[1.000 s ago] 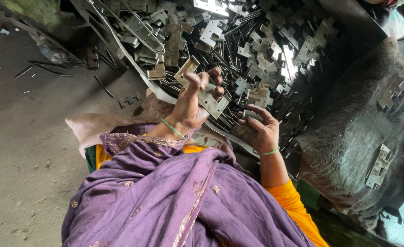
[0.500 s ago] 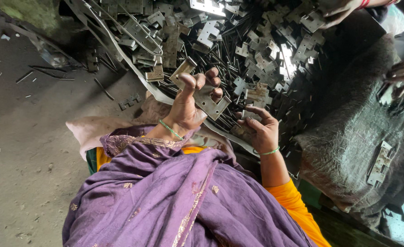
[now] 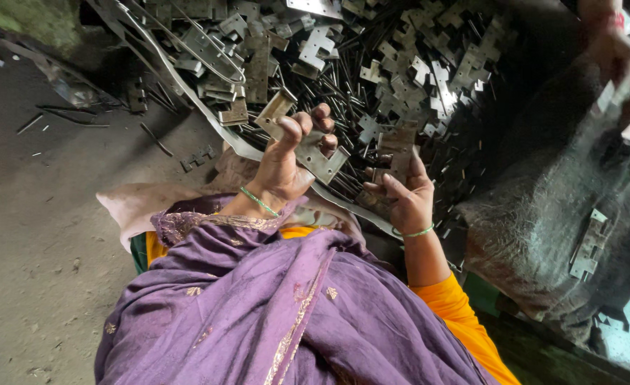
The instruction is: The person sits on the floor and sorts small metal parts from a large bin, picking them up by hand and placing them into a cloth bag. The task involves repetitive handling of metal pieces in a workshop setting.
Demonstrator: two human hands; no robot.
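Observation:
My left hand (image 3: 283, 167) is raised over the edge of a heap of metal parts (image 3: 372, 57) and grips a flat, notched hinge plate (image 3: 315, 153) between thumb and fingers. To its right and slightly lower, my right hand (image 3: 404, 203) has its fingers closed around a few similar hinge plates (image 3: 395, 146) at the heap's near edge. Both wrists wear thin green bangles. A purple embroidered cloth (image 3: 272, 314) and orange sleeves (image 3: 450, 303) cover my lap and arms.
The heap mixes cut hinge plates and thin steel pins. A long bent metal strip (image 3: 187, 93) curves along its left side. A grey sack (image 3: 550, 214) with a few plates (image 3: 589, 246) on it stands at right. Another person's hand (image 3: 611, 46) is at top right. Bare dusty floor (image 3: 37, 235) lies at left.
My hands have stayed almost in place, the left still holding up its plate. The other person's hand has shifted at the top right, over the sack.

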